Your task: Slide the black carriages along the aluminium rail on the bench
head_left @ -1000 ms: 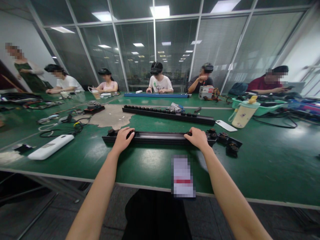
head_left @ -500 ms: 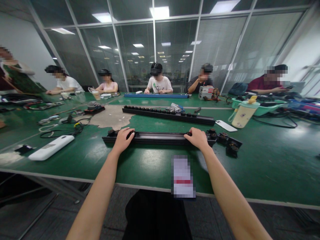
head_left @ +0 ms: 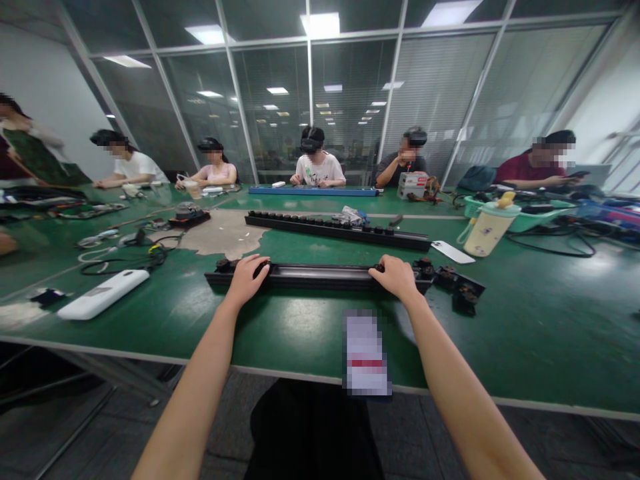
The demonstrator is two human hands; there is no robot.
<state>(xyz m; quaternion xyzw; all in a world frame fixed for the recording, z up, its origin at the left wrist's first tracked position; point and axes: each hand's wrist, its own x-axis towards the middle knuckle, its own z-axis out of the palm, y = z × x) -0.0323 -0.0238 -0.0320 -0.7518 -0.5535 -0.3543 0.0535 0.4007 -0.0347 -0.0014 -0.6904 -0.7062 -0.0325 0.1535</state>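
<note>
A long black rail (head_left: 320, 275) lies across the table in front of me, with a shiny groove along its top. Near its left end, my left hand (head_left: 246, 279) is closed over a small black round-topped piece (head_left: 261, 268) seated on the rail. My right hand (head_left: 396, 275) grips a similar black piece (head_left: 379, 268) toward the right end. Between the two hands the groove is bare. More dark round pieces show at the left end and just past my right hand, where several loose ones (head_left: 465, 298) lie on the table.
Behind it lies a second black rail (head_left: 335, 231) with a row of round pieces. A phone (head_left: 367, 353) sits at the front edge, a white device (head_left: 103, 295) with cables at left. A cream bottle (head_left: 487, 230) and white phone (head_left: 451, 251) stand right. Several people sit opposite.
My hands and the rail stay in place. Across the table, a seated person's hand has lifted slightly.
</note>
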